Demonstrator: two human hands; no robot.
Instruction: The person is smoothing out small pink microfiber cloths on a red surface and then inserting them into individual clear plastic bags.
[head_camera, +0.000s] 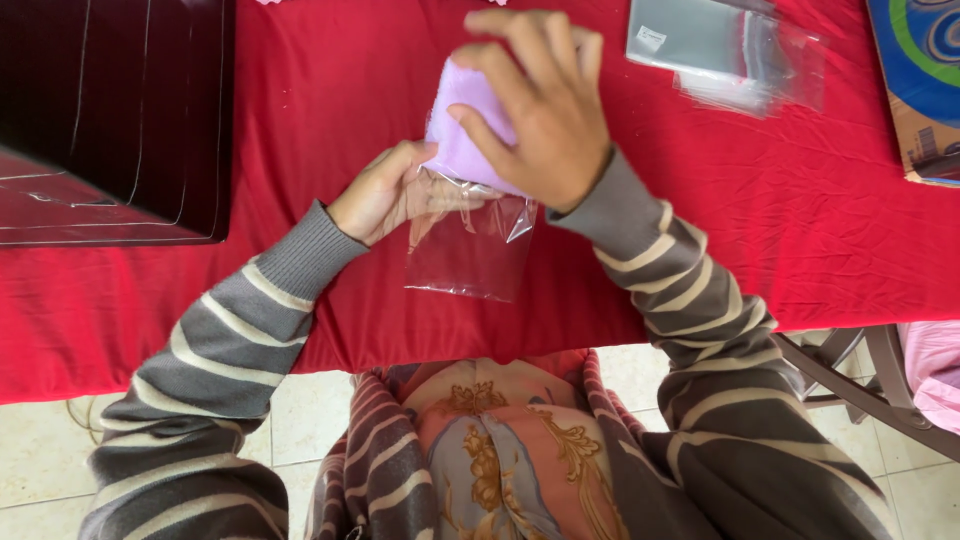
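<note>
The fingers of the right hand (535, 105) are spreading over a folded lilac cloth (462, 125), pressing and gripping it from above, with the fingertips curling round its far edge. The left hand (385, 192) is pinching the open mouth of a clear plastic bag (470, 250), thumb and fingers closing on the film just beside the cloth's near end. The cloth is sitting partly at the bag's opening (how far inside, I cannot tell), and the bag is lying flat below it, near the front edge of the red tablecloth (800, 230), about midway along. Both arms are wearing grey sleeves with cream stripes. Towards the far right of the table a stack of clear plastic bags (725, 50) is lying well apart from the hands, and a cardboard box (925, 90) with a blue and green print is resting at the right corner. A dark glossy box (110, 110) is occupying the far left corner
</note>
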